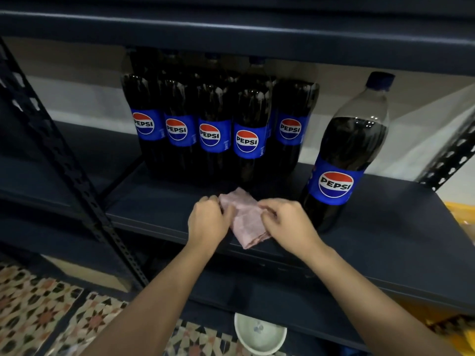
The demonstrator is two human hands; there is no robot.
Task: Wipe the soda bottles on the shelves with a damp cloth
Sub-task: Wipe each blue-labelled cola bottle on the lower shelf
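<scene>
A folded pink cloth point(248, 219) lies on the dark shelf point(385, 240) near its front edge. My left hand point(207, 222) pinches the cloth's left edge with curled fingers. My right hand point(288, 222) pinches its right side. Behind the cloth stands a tight group of several Pepsi bottles point(213, 129) with blue labels. One more Pepsi bottle point(344, 155) with a blue cap stands apart at the right, leaning slightly, just beyond my right hand.
A perforated dark shelf upright point(69, 160) slants down the left side, and another point(452, 155) at the right. The upper shelf point(231, 29) overhangs the bottle tops. A white bowl point(259, 332) sits below on the patterned tile floor point(38, 304). Yellow packaging point(460, 214) shows at far right.
</scene>
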